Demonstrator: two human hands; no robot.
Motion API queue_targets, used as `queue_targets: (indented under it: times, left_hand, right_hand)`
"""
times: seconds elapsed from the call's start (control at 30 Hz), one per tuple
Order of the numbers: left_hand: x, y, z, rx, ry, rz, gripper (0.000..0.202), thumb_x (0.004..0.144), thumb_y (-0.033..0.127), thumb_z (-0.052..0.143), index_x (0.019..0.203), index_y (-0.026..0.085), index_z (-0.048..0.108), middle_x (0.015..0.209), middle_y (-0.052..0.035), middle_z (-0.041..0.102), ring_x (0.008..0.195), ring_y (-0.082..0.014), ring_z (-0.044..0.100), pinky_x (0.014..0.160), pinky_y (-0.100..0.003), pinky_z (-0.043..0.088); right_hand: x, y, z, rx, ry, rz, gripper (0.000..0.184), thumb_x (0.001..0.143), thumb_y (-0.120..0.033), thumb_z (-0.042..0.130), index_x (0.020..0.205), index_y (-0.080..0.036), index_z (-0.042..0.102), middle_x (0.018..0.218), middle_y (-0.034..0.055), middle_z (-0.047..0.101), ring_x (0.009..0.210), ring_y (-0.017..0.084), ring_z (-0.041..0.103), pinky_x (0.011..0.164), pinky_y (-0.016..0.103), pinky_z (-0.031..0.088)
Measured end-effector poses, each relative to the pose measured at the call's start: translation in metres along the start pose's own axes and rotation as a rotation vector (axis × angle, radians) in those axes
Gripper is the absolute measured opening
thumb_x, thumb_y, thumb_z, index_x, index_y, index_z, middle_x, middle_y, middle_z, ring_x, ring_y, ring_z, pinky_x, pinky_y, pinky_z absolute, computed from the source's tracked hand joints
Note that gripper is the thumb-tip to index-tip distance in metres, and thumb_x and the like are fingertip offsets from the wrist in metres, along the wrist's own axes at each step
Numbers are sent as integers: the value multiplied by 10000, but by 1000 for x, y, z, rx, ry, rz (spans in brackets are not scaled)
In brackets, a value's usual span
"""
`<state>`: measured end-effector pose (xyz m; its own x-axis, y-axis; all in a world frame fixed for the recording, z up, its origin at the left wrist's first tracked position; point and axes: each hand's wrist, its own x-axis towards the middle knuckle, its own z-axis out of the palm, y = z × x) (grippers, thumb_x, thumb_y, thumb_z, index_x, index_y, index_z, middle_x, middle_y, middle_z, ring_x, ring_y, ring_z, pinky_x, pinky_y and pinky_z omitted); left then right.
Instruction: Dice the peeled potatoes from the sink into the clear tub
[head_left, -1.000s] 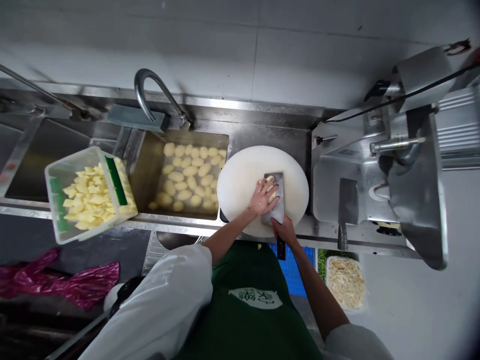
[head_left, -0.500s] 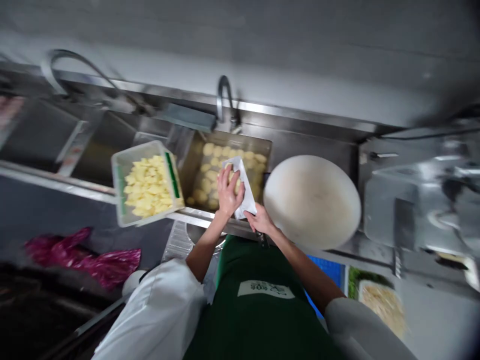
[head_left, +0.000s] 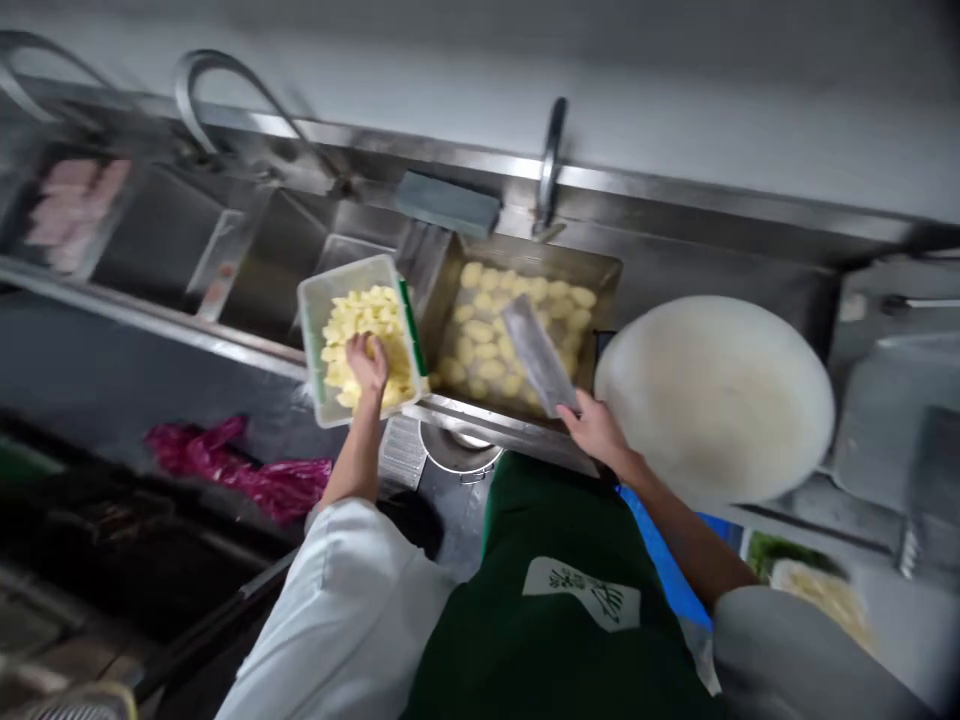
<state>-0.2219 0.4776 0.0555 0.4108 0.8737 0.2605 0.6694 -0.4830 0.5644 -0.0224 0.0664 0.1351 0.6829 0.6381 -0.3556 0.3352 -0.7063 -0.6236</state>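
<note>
My left hand (head_left: 367,362) is inside a clear plastic tub (head_left: 314,390) of cut potato pieces (head_left: 365,306). Its fingers are bent but apart, touching or just over the heap. The handle of a cleaver (head_left: 538,352) is in my right hand (head_left: 595,432), by the sink's front edge. The broad blade points up and left, over a metal basin (head_left: 611,285) where several peeled potatoes (head_left: 478,331) lie in water. On the right, close to my right hand, is a round white chopping board (head_left: 716,400).
A grey-blue block (head_left: 447,203) and a tap (head_left: 551,165) stand behind the basin. More sink compartments stretch left, one with pale pink meat (head_left: 79,205). A pink plastic bag (head_left: 240,468) lies below. Another cleaver (head_left: 930,480) is at far right.
My left hand has moved from the cleaver blade, where it held potato, left into the tub. The cleaver stays in my right hand over the basin. The view has shifted left.
</note>
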Motion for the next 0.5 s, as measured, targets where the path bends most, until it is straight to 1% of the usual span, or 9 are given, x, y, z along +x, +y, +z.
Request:
queue_targets:
  times: [0.03, 0.1, 0.13, 0.17, 0.23, 0.3, 0.37, 0.43, 0.5]
  left_hand:
    - [-8, 4, 1, -16, 46, 39, 386, 976, 366, 431, 1145, 86, 634, 1231, -175, 597, 1253, -271, 508, 1129, -438, 361]
    - [-30, 23, 4, -95, 78, 121, 390, 1005, 362, 372, 1170, 101, 610, 1232, -162, 582, 1256, -257, 498, 1134, -437, 350]
    - [-44, 38, 9, -137, 51, 166, 384, 1013, 357, 353, 1171, 113, 604, 1220, -153, 584, 1248, -250, 501, 1133, -434, 350]
    - [-59, 55, 17, -170, -3, 216, 374, 1017, 354, 345, 1159, 124, 605, 1200, -143, 593, 1240, -245, 506, 1129, -430, 355]
    - [-93, 91, 38, -200, -164, 322, 354, 1011, 344, 348, 1103, 141, 623, 1147, -127, 620, 1213, -239, 526, 1112, -418, 376]
    - [-129, 122, 63, -203, -356, 431, 349, 1000, 335, 351, 1048, 151, 643, 1093, -119, 649, 1185, -238, 548, 1086, -406, 403]
    - [-163, 143, 85, -197, -521, 526, 355, 990, 334, 350, 1022, 157, 656, 1067, -116, 667, 1155, -239, 568, 1061, -398, 425]
    - [-193, 155, 100, -180, -641, 609, 358, 982, 342, 361, 1020, 160, 666, 1068, -115, 676, 1142, -244, 574, 1050, -401, 434]
    - [-220, 160, 106, -151, -722, 666, 353, 975, 345, 377, 1025, 159, 672, 1073, -116, 679, 1128, -248, 581, 1044, -408, 437]
  right_hand:
    - [-16, 26, -18, -48, 69, 70, 213, 873, -421, 517, 878, -213, 562, 675, 38, 620, 626, 187, 562, 578, 264, 366]
    - [-54, 73, -51, -94, 219, 222, 241, 861, -432, 512, 905, -204, 573, 679, 52, 626, 623, 203, 573, 581, 280, 377]
    - [-75, 94, -65, -89, 292, 299, 262, 859, -447, 510, 918, -200, 575, 668, 52, 624, 613, 207, 575, 573, 284, 381]
    - [-97, 113, -76, -71, 361, 378, 284, 858, -465, 509, 924, -197, 574, 643, 46, 614, 590, 208, 572, 558, 287, 383]
    - [-143, 143, -88, -1, 483, 519, 323, 859, -503, 513, 925, -192, 568, 567, 21, 575, 522, 202, 554, 521, 290, 384]
    - [-188, 163, -87, 94, 584, 616, 345, 859, -527, 521, 921, -191, 558, 502, -6, 529, 451, 195, 530, 486, 293, 384]
    - [-231, 175, -76, 211, 661, 668, 359, 863, -542, 524, 940, -191, 545, 475, -21, 506, 408, 191, 516, 457, 294, 381]
    - [-271, 184, -57, 314, 712, 702, 376, 869, -557, 517, 963, -194, 533, 469, -29, 498, 392, 189, 509, 442, 291, 376]
    - [-309, 194, -34, 334, 751, 713, 379, 881, -567, 501, 962, -198, 529, 483, -31, 500, 404, 182, 509, 453, 287, 381]
